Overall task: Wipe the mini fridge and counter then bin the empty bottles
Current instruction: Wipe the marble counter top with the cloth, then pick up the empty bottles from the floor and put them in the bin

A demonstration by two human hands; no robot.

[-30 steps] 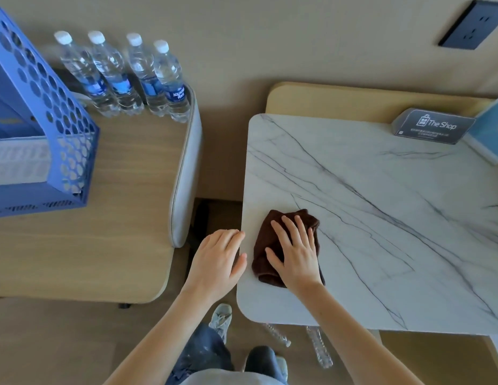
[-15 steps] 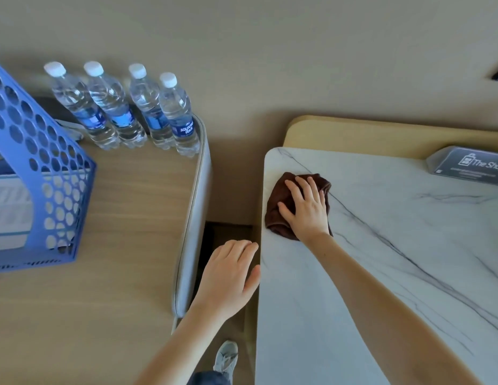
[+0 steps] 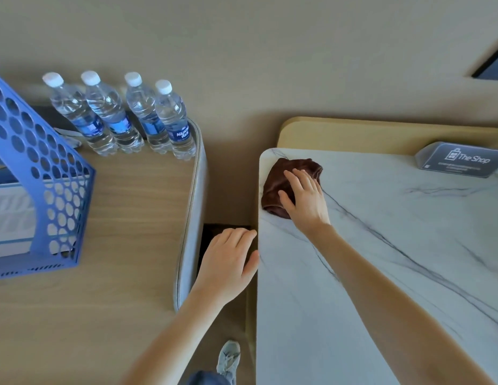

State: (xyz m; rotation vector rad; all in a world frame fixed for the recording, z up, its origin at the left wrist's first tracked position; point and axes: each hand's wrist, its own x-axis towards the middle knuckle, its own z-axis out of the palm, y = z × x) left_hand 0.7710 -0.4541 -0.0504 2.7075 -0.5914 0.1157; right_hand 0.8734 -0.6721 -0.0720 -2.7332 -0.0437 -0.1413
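Right hand (image 3: 304, 200) presses brown cloth (image 3: 281, 182) on marble counter (image 3: 381, 245).

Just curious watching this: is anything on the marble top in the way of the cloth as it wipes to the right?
Mostly clear. The right hand presses the brown cloth at the marble counter's far left corner; only "The Shop" sign stands far right.

We see the marble counter (image 3: 395, 245) bare across the middle and lower right of the frame, open to a passing hand. Its upper-left corner is taken by the brown cloth (image 3: 281, 182), its upper right by a sign (image 3: 461, 159). At upper left, four bottles (image 3: 125, 120) and a blue basket (image 3: 47, 190) crowd the wooden desk (image 3: 103, 315).
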